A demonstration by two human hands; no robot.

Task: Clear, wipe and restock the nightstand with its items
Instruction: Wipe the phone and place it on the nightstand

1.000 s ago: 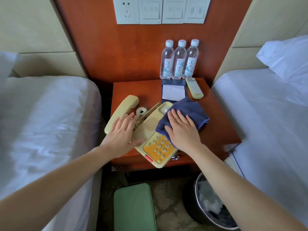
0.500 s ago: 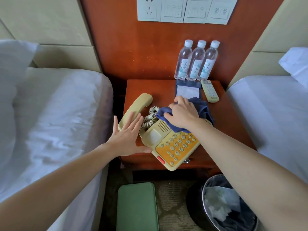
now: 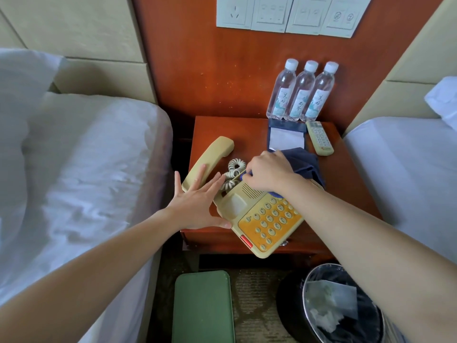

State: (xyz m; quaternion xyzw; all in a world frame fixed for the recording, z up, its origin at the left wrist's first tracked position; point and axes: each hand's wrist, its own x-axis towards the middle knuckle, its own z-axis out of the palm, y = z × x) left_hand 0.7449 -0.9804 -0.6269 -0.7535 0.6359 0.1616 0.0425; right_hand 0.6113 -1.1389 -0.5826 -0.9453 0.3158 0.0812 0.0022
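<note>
A beige telephone (image 3: 257, 219) with an orange keypad lies at the front of the wooden nightstand (image 3: 249, 129). Its handset (image 3: 210, 159) lies off the cradle to the left, joined by a coiled cord (image 3: 233, 169). My right hand (image 3: 269, 173) presses a dark blue cloth (image 3: 305, 162) onto the phone's upper part, near the cord. My left hand (image 3: 197, 199) is flat with spread fingers against the phone's left side and the handset's lower end. At the back right stand three water bottles (image 3: 300, 92), with a notepad (image 3: 285, 138) and a remote control (image 3: 320, 141) in front of them.
Beds with white sheets flank the nightstand, one on the left (image 3: 81, 169) and one on the right (image 3: 408, 169). On the floor below are a green rectangular object (image 3: 202, 308) and a lined waste bin (image 3: 341, 305) holding paper. Wall switches (image 3: 291, 13) sit above.
My right hand has slid the blue cloth from over the keypad up and left to the phone's top near the cord. My left hand stays braced against the phone's left side.
</note>
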